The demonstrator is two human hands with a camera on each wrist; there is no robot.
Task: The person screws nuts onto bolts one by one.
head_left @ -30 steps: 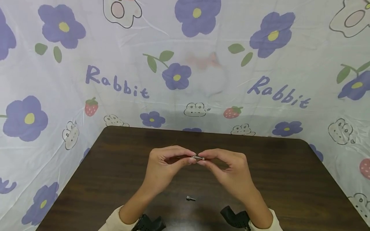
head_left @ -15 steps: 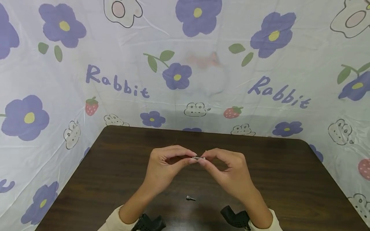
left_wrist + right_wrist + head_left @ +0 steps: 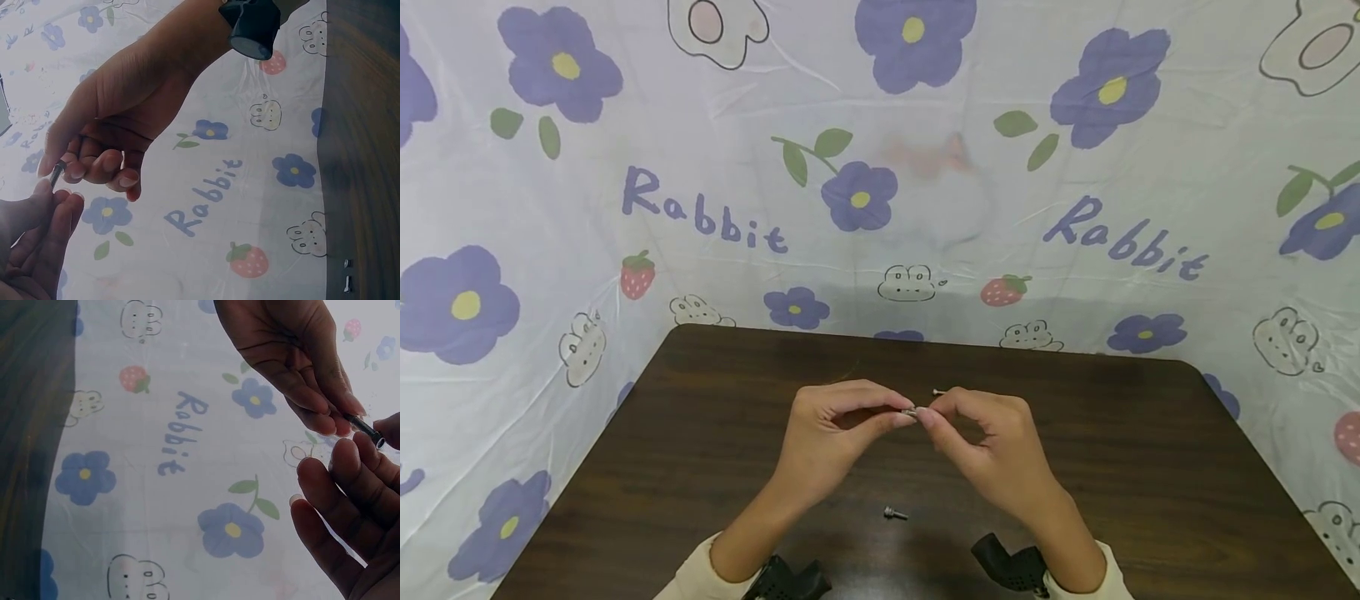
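Observation:
Both hands meet over the middle of the table in the head view. My left hand (image 3: 814, 437) pinches the shank end of a small metal bolt (image 3: 365, 429) between thumb and fingertips. At the bolt's other end, the thumb and forefinger of my right hand (image 3: 1017, 450) grip the head, whose round socket shows in the right wrist view. Fingertips cover much of the bolt in the head view. A second bolt (image 3: 895, 514) lies on the tabletop nearer the body. Just beyond the right fingers, the end of another small bolt (image 3: 937, 392) sticks out.
The dark wooden table (image 3: 700, 467) has a rounded far edge against a printed cloth (image 3: 955, 233). On the tabletop in the left wrist view lie a small metal piece (image 3: 348, 264) and a bolt (image 3: 347, 284). Black wrist devices (image 3: 1011, 565) sit under both cuffs.
The right fingertips have shifted in over the bolt's head, so less of it shows between the hands. Another bolt behind the right fingers has come into fuller view.

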